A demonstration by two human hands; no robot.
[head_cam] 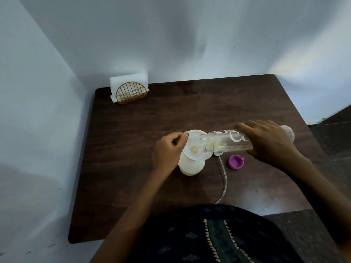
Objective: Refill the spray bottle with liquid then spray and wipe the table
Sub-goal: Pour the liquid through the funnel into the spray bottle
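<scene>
1. The dark wooden desk [190, 114] fills the middle of my view; a gold napkin holder [131, 93] stands well apart at its 11 o'clock corner.
2. My right hand [266, 143] wraps around a clear refill bottle [228, 141], tipped almost flat. Its long axis runs from 3 o'clock to 9 o'clock, with the open mouth at the 9 o'clock end.
3. That mouth sits over the rim of a clear funnel [193, 147], which rests on the white spray bottle [190, 166] near the desk's middle. The pour turns on keeping mouth above funnel.
4. My left hand [169, 150] pinches the funnel's rim from its 9 o'clock side, steadying it.
5. The sprayer's dip tube [281, 186] trails toward 6 o'clock, apparently off the spray bottle.
6. A purple cap [236, 161] lies just under the refill bottle.
</scene>
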